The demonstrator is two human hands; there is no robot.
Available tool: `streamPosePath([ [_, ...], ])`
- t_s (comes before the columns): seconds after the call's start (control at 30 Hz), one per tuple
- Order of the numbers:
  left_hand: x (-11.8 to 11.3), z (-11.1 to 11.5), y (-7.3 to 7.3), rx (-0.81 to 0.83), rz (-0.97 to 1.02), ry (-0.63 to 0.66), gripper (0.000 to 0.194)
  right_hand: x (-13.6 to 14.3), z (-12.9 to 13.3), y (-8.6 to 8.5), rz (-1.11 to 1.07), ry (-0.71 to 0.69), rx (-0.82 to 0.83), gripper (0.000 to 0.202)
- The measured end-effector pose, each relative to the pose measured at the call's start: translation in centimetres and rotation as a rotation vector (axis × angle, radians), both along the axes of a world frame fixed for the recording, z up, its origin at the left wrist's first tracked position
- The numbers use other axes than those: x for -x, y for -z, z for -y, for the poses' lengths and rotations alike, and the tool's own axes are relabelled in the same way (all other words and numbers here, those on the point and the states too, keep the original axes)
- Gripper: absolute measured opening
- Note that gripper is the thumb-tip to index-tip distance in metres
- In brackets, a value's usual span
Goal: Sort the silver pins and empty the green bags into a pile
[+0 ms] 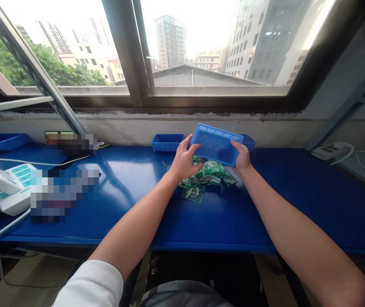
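Two hands on one blue tray [216,145], held tipped over the blue bench [121,187], long axis running left to right, open side turned away. Directly below the tray: heap of green circuit boards [206,177]. Left hand [185,160] clasping the tray's left end, right hand [242,157] its right end, both forearms stretched forward.

matt blue plastic tray [216,145], glossy blue bench [131,183], green circuit boards [206,177]

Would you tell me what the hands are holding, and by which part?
Both the left hand and right hand grip a blue plastic tray by its two short ends, tilted.
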State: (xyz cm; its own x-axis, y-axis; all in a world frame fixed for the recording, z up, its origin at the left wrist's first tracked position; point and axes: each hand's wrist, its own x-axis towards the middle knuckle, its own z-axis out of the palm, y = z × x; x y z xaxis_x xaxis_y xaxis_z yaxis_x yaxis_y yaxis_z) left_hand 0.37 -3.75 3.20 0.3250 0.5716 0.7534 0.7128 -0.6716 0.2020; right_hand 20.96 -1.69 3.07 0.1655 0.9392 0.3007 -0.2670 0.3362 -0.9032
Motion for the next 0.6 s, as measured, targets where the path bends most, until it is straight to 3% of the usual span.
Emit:
streamPosePath([
  [0.07,0.1,-0.2,0.1,0.028,0.019,0.045,0.028,0.0,0.0,-0.1,0.041,-0.047,0.019,0.042],
  [0.13,0.2,-0.4,0.1,0.063,0.050,0.035,0.016,-0.1,0.1,-0.2,0.105,0.034,-0.009,0.051],
  [0.23,0.3,-0.7,0.1,0.113,0.089,-0.053,0.018,-0.2,0.7,-0.3,0.282,0.270,-0.140,0.057],
  [0.3,0.5,-0.9,0.0,0.140,0.103,-0.115,0.022,-0.2,1.3,-0.3,0.495,0.321,-0.266,0.058],
  [0.43,0.9,-1.2,-0.3,0.159,0.115,-0.174,0.026,-0.1,1.5,0.0,0.863,0.300,-0.450,0.044],
  [0.6,1.3,-1.6,0.0,0.168,0.128,-0.141,0.022,-0.1,0.6,0.7,1.063,0.332,-0.435,0.028],
])
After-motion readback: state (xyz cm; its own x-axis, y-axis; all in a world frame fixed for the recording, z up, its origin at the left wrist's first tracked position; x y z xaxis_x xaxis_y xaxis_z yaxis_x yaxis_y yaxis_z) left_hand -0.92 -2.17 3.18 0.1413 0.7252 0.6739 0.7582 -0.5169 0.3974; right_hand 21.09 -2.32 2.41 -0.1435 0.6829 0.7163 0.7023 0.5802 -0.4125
